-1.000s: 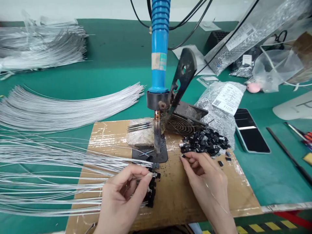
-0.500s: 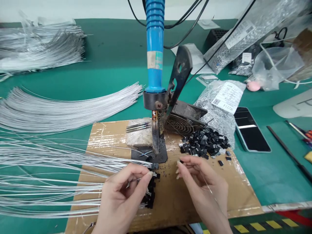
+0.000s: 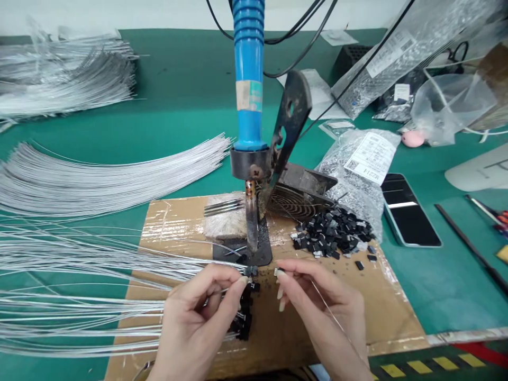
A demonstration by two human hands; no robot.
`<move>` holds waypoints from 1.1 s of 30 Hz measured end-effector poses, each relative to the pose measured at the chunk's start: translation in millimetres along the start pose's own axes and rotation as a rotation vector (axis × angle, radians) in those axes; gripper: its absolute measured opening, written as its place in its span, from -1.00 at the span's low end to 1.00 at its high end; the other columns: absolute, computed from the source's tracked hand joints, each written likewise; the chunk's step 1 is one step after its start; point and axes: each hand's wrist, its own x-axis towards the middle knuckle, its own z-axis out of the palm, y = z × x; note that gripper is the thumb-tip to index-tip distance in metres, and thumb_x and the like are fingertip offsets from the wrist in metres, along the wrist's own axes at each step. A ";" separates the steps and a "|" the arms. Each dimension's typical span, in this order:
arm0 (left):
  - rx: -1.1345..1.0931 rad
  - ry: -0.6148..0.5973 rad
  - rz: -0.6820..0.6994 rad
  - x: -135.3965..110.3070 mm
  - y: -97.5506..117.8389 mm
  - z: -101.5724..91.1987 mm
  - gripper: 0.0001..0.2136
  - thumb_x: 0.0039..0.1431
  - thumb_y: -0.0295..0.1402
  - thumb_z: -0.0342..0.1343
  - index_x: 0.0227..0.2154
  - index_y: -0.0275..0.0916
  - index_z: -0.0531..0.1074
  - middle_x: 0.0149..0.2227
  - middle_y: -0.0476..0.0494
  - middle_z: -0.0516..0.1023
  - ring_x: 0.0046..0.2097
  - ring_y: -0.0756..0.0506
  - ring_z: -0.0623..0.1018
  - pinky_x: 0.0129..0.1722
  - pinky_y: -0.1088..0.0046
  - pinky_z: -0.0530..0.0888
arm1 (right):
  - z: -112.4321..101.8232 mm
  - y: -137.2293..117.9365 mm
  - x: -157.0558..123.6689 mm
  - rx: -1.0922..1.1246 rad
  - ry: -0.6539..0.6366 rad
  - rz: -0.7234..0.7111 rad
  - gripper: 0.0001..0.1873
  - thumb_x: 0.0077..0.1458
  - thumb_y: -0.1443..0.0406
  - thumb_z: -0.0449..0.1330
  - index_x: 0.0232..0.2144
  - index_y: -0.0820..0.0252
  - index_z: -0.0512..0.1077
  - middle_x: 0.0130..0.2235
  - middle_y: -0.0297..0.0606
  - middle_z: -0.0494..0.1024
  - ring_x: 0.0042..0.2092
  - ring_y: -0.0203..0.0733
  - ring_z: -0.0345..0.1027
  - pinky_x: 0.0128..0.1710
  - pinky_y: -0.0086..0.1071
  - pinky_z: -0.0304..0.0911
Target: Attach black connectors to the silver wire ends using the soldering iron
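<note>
My left hand (image 3: pixel 202 312) is closed in a pinch, with what looks like the end of a thin white wire at its fingertips. Most of that wire is hidden behind the fingers. Facing it across a small gap, my right hand (image 3: pixel 321 307) pinches a small black piece with a pale end (image 3: pixel 278 271). A thin strand (image 3: pixel 328 309) crosses the right palm towards the wrist. Just beyond and below the left fingertips lie black-tipped wire ends (image 3: pixel 244 323). Behind both hands, a blue-handled soldering iron (image 3: pixel 250 121) points down in a black metal stand (image 3: pixel 291 116).
Loose black pieces (image 3: pixel 335 233) are heaped on the cardboard (image 3: pixel 178 222) at right. White wire bundles (image 3: pixel 119 182) spread over the green table at left. A phone (image 3: pixel 410 211), a plastic bag of parts (image 3: pixel 357 174) and a dark rod (image 3: pixel 472 248) lie at right.
My right hand has moved left towards the left fingertips, and the pale end of its black piece now shows. My left hand stays nearly in place, still pinching.
</note>
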 end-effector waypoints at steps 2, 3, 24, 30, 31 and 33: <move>0.004 -0.005 0.009 0.0 1.3 -0.1 -0.90 0.21 -0.33 0.28 -0.42 -0.16 0.62 -0.54 0.08 0.44 -0.52 0.04 0.27 -0.50 0.46 0.13 | 1.3 -1.1 0.3 0.033 -0.025 -0.013 -0.91 0.23 0.24 0.39 -0.23 -0.01 0.73 -0.42 -0.35 0.59 -0.44 -0.28 0.44 -0.39 -0.41 0.39; 0.008 -0.006 0.013 0.1 2.1 -0.1 -0.89 0.20 -0.33 0.28 -0.43 -0.16 0.61 -0.55 0.08 0.43 -0.53 0.04 0.26 -0.51 0.46 0.13 | 2.0 -1.7 0.4 0.046 -0.035 -0.013 -0.91 0.23 0.24 0.39 -0.23 0.01 0.73 -0.43 -0.34 0.58 -0.45 -0.28 0.44 -0.41 -0.41 0.38; -0.103 -0.108 -0.047 7.9 22.2 -0.6 -0.88 0.12 -0.38 0.33 -0.52 -0.16 0.60 -0.37 -0.07 0.72 -0.38 -0.04 0.63 -0.36 0.57 0.54 | 13.7 -0.2 1.7 0.100 -0.163 0.074 -0.89 0.22 0.22 0.39 -0.23 -0.01 0.75 -0.42 -0.36 0.56 -0.46 -0.31 0.36 -0.44 -0.45 0.30; -0.096 -0.163 0.011 11.6 20.1 -2.5 -0.89 0.14 -0.42 0.33 -0.50 -0.15 0.62 -0.37 -0.07 0.72 -0.36 -0.05 0.67 -0.35 0.59 0.59 | 13.7 0.7 1.2 0.124 -0.180 0.067 -0.88 0.22 0.23 0.39 -0.23 -0.03 0.75 -0.42 -0.36 0.56 -0.47 -0.32 0.35 -0.47 -0.44 0.26; -0.095 -0.173 0.021 11.7 19.6 -2.7 -0.89 0.14 -0.43 0.33 -0.49 -0.15 0.62 -0.37 -0.07 0.72 -0.35 -0.05 0.67 -0.35 0.61 0.59 | 13.7 0.9 1.1 0.126 -0.181 0.067 -0.88 0.22 0.23 0.39 -0.22 -0.03 0.76 -0.41 -0.36 0.56 -0.46 -0.31 0.35 -0.47 -0.44 0.26; -0.116 -0.159 0.012 11.2 19.4 -2.3 -0.88 0.13 -0.45 0.33 -0.49 -0.14 0.62 -0.36 -0.04 0.72 -0.34 -0.02 0.68 -0.32 0.65 0.58 | 13.8 1.0 0.9 0.130 -0.180 0.066 -0.87 0.22 0.24 0.39 -0.21 -0.03 0.76 -0.41 -0.35 0.57 -0.46 -0.31 0.36 -0.47 -0.44 0.26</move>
